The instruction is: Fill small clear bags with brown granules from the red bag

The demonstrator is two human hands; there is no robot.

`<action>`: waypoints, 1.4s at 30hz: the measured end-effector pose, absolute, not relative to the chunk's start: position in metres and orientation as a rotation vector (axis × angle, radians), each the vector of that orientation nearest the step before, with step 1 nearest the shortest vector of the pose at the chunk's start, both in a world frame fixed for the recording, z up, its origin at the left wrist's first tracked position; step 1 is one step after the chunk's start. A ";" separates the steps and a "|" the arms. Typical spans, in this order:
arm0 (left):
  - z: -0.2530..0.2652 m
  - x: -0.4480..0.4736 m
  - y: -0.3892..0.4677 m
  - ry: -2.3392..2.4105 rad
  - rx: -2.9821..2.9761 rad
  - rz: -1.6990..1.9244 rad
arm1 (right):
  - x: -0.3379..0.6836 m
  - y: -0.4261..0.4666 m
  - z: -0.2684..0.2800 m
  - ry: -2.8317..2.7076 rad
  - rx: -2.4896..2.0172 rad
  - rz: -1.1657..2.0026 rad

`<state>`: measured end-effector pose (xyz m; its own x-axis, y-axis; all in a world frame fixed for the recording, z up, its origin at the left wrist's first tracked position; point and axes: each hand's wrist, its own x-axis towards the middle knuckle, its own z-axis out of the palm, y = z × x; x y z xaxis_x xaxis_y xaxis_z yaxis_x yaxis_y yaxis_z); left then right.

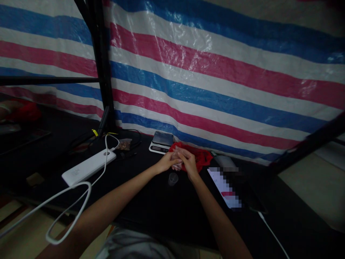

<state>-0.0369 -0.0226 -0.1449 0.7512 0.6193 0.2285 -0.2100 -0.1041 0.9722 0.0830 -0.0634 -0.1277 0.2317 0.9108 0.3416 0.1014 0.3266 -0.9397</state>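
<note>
My left hand (165, 162) and my right hand (189, 163) come together above the black table, fingers closed. Between them they grip a small clear plastic bag (177, 164); its contents are too small and dim to tell. Right behind my hands lies a crumpled red plastic bag (201, 157). Just in front of them, on the black surface, stands a small clear plastic cup (173, 178). A kitchen scale (161, 141) with a grey top plate and a small display sits behind my left hand.
On the left lies a white power strip (88, 167) with a looping white cable (67, 234). Near it is a small bag of brown bits (124, 144). A phone or tablet (225, 187), partly blurred out, lies on the right. A striped tarp (215, 108) hangs behind; a black post (104, 64) stands left.
</note>
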 end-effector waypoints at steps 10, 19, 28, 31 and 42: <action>-0.151 -0.036 -0.018 0.377 1.593 0.709 | 0.082 -0.065 -0.129 -1.228 -1.097 0.771; -0.153 -0.036 -0.017 0.386 1.625 0.714 | 0.083 -0.064 -0.132 -1.258 -1.108 0.743; -0.153 -0.037 -0.017 0.397 1.658 0.707 | 0.083 -0.063 -0.134 -1.264 -1.126 0.720; -0.151 -0.037 -0.018 0.417 1.666 0.712 | 0.083 -0.063 -0.134 -1.261 -1.125 0.723; -0.157 -0.035 -0.016 0.417 1.660 0.689 | 0.084 -0.062 -0.136 -1.245 -1.135 0.718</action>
<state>-0.0354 -0.0156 -0.1569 0.7580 0.6177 0.2093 -0.1008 -0.2061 0.9733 0.0841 -0.0619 -0.1362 0.2254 0.9088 0.3511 0.1514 0.3233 -0.9341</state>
